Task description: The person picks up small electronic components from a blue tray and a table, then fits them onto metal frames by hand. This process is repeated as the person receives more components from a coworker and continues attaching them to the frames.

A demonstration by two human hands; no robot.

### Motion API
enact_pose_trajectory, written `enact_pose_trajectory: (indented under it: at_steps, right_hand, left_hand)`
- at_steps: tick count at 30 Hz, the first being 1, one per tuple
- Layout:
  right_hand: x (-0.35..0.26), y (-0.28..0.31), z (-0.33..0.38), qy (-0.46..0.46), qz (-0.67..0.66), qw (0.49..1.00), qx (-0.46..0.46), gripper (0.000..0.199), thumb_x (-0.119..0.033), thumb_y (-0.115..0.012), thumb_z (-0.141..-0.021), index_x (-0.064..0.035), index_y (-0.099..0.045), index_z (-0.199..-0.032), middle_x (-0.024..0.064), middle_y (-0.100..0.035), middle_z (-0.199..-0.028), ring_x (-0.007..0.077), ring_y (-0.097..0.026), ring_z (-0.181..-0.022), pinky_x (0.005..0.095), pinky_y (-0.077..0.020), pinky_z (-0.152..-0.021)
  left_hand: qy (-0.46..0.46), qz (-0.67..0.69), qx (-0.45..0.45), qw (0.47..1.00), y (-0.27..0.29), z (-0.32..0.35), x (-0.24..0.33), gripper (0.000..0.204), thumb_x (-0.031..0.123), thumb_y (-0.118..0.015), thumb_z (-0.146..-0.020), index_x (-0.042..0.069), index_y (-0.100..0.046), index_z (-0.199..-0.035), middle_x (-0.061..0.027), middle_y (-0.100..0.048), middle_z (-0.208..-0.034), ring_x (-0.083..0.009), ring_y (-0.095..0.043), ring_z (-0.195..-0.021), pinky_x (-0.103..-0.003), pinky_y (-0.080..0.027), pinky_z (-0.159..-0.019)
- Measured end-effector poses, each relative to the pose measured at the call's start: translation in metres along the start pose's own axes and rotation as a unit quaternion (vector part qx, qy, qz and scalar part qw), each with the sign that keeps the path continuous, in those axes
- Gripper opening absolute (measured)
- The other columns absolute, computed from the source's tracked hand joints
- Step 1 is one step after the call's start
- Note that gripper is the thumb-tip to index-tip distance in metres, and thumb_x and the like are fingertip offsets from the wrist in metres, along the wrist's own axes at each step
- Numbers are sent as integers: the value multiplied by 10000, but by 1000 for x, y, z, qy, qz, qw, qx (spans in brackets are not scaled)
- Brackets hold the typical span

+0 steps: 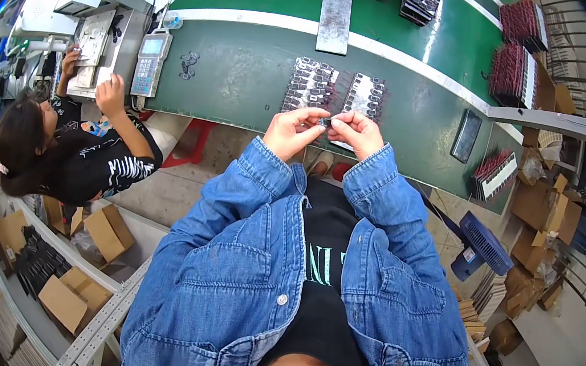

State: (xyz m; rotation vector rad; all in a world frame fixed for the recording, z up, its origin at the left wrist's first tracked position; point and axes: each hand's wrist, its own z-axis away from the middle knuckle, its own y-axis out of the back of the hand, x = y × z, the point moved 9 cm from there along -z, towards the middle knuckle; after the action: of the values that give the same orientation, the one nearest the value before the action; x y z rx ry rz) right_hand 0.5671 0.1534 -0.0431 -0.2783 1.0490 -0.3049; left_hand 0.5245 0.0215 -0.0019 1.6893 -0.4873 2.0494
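Note:
Between my left hand (pixel 290 131) and my right hand (pixel 359 133) is a small black part (pixel 325 122), pinched by the fingertips of both at the bench's near edge. Its exact kind is too small to make out. Just beyond my left hand lies a tray of small black-and-silver parts with dark red wires (pixel 310 83). A second such tray (pixel 367 94) lies beyond my right hand, partly covered by it. Both sleeves are blue denim.
A metal plate (pixel 334 23) lies farther back, and a black phone (pixel 466 135) to the right. At left a co-worker (pixel 77 149) sits at a machine with a keypad controller (pixel 150 63). Wired part stacks (pixel 515 75) stand at right; a blue fan (pixel 483 246) is below the bench.

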Motion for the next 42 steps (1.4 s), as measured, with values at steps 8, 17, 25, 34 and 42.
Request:
enact_pose_trajectory:
  at_steps: [8,17,25,34,42]
  right_hand:
    - [2,0,-2,-23,11,999,25,131,-119,-629,-860,-27,-585,-944,56,-615,-880,133,-607,-771,275,-524,-672]
    - [-12,-8,-2,8,16,1000,-11,113,-104,-610,-866,-39,-560,-945,48,-611,-835,128,-603,-741,278,-521,-654]
    - [7,1,0,-4,-23,1000,1,114,-53,-616,-852,-23,-544,-934,64,-621,-865,149,-627,-747,295,-542,-703]
    - [27,12,-2,-114,-66,991,37,110,-44,-623,-847,-45,-549,-927,69,-626,-878,168,-634,-771,341,-549,-780]
    - [43,17,-7,-136,-135,981,40,125,-47,-625,-849,-39,-551,-949,81,-629,-886,176,-643,-780,336,-560,-769]
  left_hand:
    - [11,7,6,1000,-1,-5,-8,270,53,-650,-799,13,-627,-1066,-86,-676,-933,-111,-637,-809,-256,-521,-729]
    - [-35,1,11,999,-2,-6,4,180,28,-619,-816,4,-618,-994,-38,-644,-867,-84,-592,-786,-254,-503,-716]
    - [11,-42,-22,999,-6,-9,-7,213,31,-634,-816,-9,-611,-1023,-68,-667,-893,-105,-628,-814,-258,-523,-722]
    - [14,-53,-69,996,-7,-20,-24,217,54,-628,-811,7,-618,-1022,-91,-680,-884,-139,-659,-796,-280,-530,-721]
    - [67,-44,-128,989,-8,-33,-44,221,45,-646,-813,9,-622,-1030,-62,-668,-863,-97,-628,-781,-252,-517,-721]
